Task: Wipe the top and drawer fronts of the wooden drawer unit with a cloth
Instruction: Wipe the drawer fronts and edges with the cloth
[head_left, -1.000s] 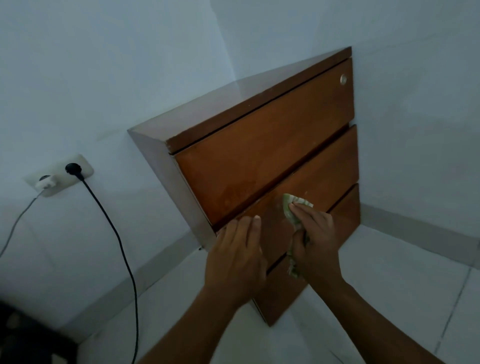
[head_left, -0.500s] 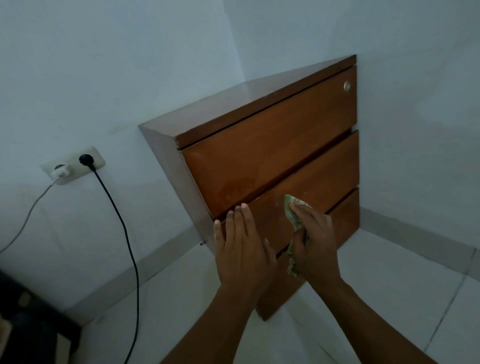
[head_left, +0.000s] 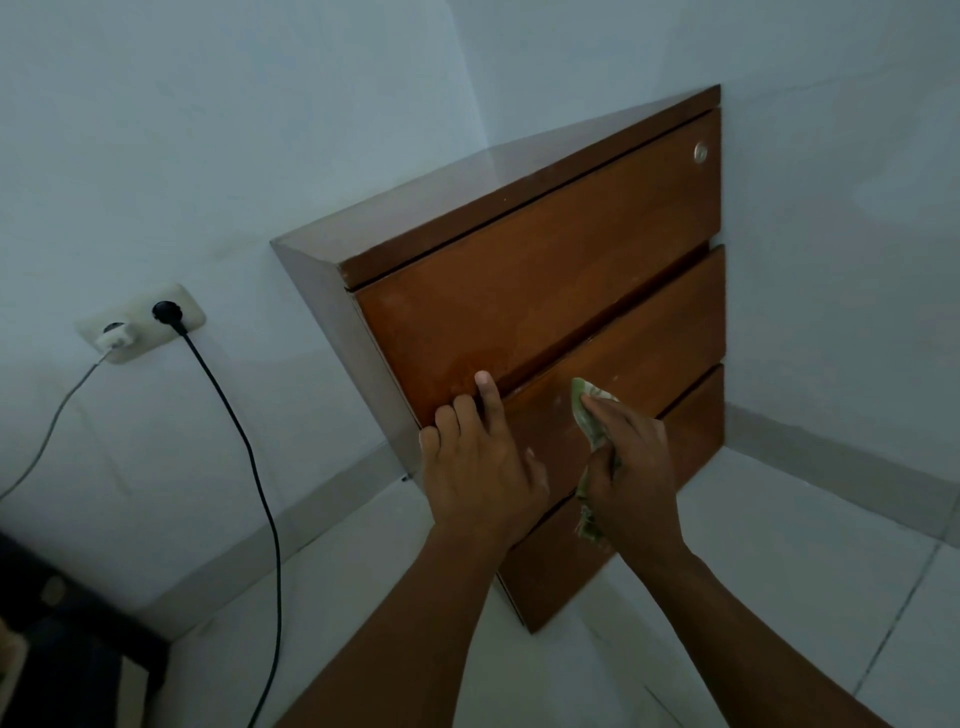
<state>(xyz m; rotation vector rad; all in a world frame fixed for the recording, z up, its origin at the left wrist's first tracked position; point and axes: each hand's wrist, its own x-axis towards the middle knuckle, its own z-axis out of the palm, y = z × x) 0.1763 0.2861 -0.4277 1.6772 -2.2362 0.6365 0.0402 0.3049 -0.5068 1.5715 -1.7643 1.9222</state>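
The wooden drawer unit (head_left: 545, 260) stands in a room corner, with three drawer fronts and a glossy top. My right hand (head_left: 631, 467) grips a crumpled green cloth (head_left: 587, 415) and presses it against the middle drawer front. My left hand (head_left: 480, 462) lies flat on the unit's left front edge, fingers straight, with the fingertips reaching the bottom edge of the top drawer. Part of the cloth hangs below my right palm. The lower drawer is partly hidden behind both hands.
A round lock (head_left: 700, 153) sits at the top drawer's upper right. A wall socket (head_left: 140, 322) on the left wall holds a black cable (head_left: 249, 457) and a white charger. White floor tiles (head_left: 779, 597) lie in front. A dark object (head_left: 62, 649) fills the lower left corner.
My left hand has slid up the unit's left edge, its fingers now reaching the top drawer's lower edge. My right hand with the cloth stays on the middle drawer. The view shifted slightly.
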